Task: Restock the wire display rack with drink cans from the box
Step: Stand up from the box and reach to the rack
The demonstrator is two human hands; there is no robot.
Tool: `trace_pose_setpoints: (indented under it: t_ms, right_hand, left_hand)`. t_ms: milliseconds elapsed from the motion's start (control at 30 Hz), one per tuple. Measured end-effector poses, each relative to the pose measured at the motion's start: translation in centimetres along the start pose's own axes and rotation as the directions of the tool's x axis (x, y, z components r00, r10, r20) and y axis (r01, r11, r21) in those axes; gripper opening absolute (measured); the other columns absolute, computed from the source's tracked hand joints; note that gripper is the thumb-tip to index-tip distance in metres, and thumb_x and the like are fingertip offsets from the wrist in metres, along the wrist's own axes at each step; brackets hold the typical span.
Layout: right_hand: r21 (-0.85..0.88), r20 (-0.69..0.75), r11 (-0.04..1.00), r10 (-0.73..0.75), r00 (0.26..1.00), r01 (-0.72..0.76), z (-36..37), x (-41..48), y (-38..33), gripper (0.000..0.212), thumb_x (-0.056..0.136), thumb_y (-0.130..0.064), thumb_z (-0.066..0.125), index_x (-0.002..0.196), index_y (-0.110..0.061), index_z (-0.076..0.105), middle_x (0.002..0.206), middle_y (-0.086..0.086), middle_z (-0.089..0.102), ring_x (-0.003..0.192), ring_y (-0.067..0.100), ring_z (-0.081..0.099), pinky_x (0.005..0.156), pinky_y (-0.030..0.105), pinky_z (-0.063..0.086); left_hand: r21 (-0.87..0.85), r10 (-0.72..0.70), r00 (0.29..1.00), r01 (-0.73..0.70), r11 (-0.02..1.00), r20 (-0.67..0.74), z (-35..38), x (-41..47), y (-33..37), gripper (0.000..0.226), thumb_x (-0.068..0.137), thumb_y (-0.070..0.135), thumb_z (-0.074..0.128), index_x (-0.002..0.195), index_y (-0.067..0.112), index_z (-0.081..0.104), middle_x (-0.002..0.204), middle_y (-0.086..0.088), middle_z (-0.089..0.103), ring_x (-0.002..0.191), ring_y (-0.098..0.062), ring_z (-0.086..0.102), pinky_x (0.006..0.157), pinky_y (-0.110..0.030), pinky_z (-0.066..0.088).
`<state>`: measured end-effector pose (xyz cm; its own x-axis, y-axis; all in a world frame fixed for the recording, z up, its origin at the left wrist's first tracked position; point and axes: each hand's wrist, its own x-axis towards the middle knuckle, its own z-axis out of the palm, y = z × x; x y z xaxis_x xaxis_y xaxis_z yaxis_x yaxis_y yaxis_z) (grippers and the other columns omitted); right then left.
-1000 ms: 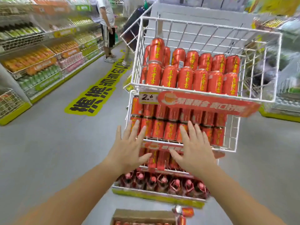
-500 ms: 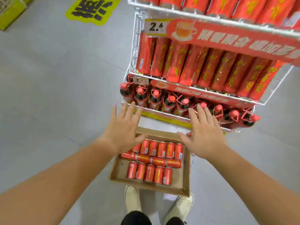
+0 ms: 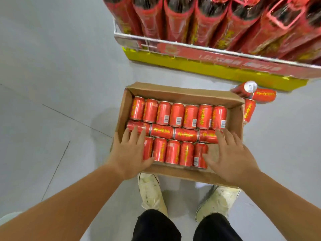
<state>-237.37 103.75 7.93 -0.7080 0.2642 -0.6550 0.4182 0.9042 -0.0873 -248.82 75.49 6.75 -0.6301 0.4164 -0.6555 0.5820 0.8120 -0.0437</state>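
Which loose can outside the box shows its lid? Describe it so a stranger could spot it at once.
Find the cardboard box on the floor before the wire rack. Beyond its far right corner, beside the rack's yellow base, sit a few loose cans. The target can is the only one turning its silver lid towards the camera; its neighbours show red sides.

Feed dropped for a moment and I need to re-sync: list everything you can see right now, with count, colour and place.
box: one, brown cardboard, open, on the floor before the rack
cans in the box: about sixteen showing, red, three rows, middle row crosswise
loose cans: three, red, on the floor at the box's far right corner
wire rack: one, white, red strip, yellow base, top of view
bottles: several, dark, red labels, lowest tier
floor: grey
shoes: two, off-white, behind the box
trousers: black
left hand: fingers spread, over the left cans
right hand: fingers spread, over the right cans
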Motion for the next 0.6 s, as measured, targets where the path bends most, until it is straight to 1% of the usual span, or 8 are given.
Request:
trace_pose_setpoints:
  t_ms: [67,167,233,300,400,500,567,600]
  right_hand:
    - [0.02,0.04,0.999,0.026,0.999,-0.027,3.7,1.5,0.4,0.091,0.089,-0.073,0.037,0.157,-0.021,0.005,0.165,0.007,0.016,0.152,0.03,0.015,0.122,0.046,0.025]
    - [0.064,0.096,0.995,0.074,0.993,-0.08,8.7,3.7,1.0,0.094,0.087,-0.077,0.033,0.157,-0.021,0.005,0.165,0.005,0.018,0.152,0.028,0.017,0.12,0.048,0.03]
    - [0.114,0.115,0.986,0.11,0.987,-0.123,11.3,5.0,1.4,0.097,0.087,-0.076,0.037,0.158,-0.018,0.007,0.163,0.005,0.023,0.15,0.027,0.023,0.117,0.046,0.033]
    - [0.156,0.135,0.974,0.143,0.98,-0.163,13.3,6.2,1.8,0.097,0.086,-0.075,0.042,0.156,-0.018,0.01,0.16,0.006,0.029,0.147,0.026,0.03,0.113,0.045,0.037]
    - [0.18,0.177,0.96,0.182,0.967,-0.214,15.7,7.8,2.3,0.087,0.086,-0.071,0.049,0.149,-0.019,0.021,0.148,0.006,0.042,0.138,0.026,0.041,0.108,0.045,0.043]
    - [0.211,0.233,0.939,0.222,0.947,-0.273,17.3,8.9,2.3,0.074,0.087,-0.066,0.052,0.14,-0.019,0.031,0.136,0.007,0.049,0.127,0.027,0.049,0.102,0.045,0.047]
    - [0.298,0.268,0.894,0.259,0.928,-0.335,18.3,9.4,2.2,0.066,0.087,-0.061,0.057,0.134,-0.019,0.038,0.126,0.005,0.052,0.115,0.025,0.055,0.093,0.042,0.05]
    - [0.368,0.282,0.855,0.273,0.92,-0.367,18.7,9.5,2.0,0.063,0.087,-0.058,0.061,0.132,-0.019,0.04,0.121,0.003,0.054,0.108,0.023,0.057,0.088,0.04,0.05]
  left_hand:
    - [-0.013,0.008,0.998,-0.007,1.0,0.058,3.2,1.9,0.1,0.097,0.085,0.081,0.025,0.159,0.021,0.008,0.165,-0.01,0.02,0.151,-0.035,0.024,0.12,-0.061,0.026]
    - [-0.064,0.01,0.997,-0.006,0.998,0.073,7.1,4.8,0.3,0.088,0.086,0.08,0.031,0.154,0.027,0.016,0.158,-0.004,0.032,0.145,-0.029,0.035,0.116,-0.057,0.035]
    - [-0.082,-0.026,0.992,0.037,0.996,0.125,9.6,6.6,0.5,0.086,0.088,0.078,0.035,0.154,0.027,0.016,0.158,-0.004,0.034,0.144,-0.029,0.038,0.116,-0.055,0.036]
    - [-0.09,-0.08,0.981,0.097,0.991,0.176,11.8,7.9,0.7,0.086,0.089,0.076,0.039,0.154,0.024,0.017,0.154,-0.005,0.038,0.14,-0.029,0.042,0.112,-0.051,0.04]
    - [-0.158,-0.13,0.973,0.161,0.974,0.188,14.4,9.0,1.1,0.09,0.089,0.072,0.049,0.153,0.018,0.016,0.147,-0.006,0.043,0.132,-0.025,0.05,0.102,-0.044,0.05]
    - [-0.31,-0.204,0.959,0.258,0.915,0.196,16.1,9.8,1.2,0.093,0.09,0.064,0.059,0.154,0.017,0.01,0.146,-0.006,0.042,0.126,-0.023,0.055,0.096,-0.041,0.055]
    - [-0.405,-0.254,0.942,0.325,0.855,0.219,16.8,10.2,1.1,0.094,0.092,0.054,0.064,0.156,0.02,0.005,0.149,-0.007,0.038,0.124,-0.024,0.057,0.097,-0.043,0.056]
    - [-0.448,-0.279,0.933,0.354,0.821,0.226,17.1,10.4,0.9,0.091,0.093,0.049,0.066,0.156,0.021,0.006,0.15,-0.007,0.038,0.124,-0.024,0.058,0.098,-0.043,0.056]
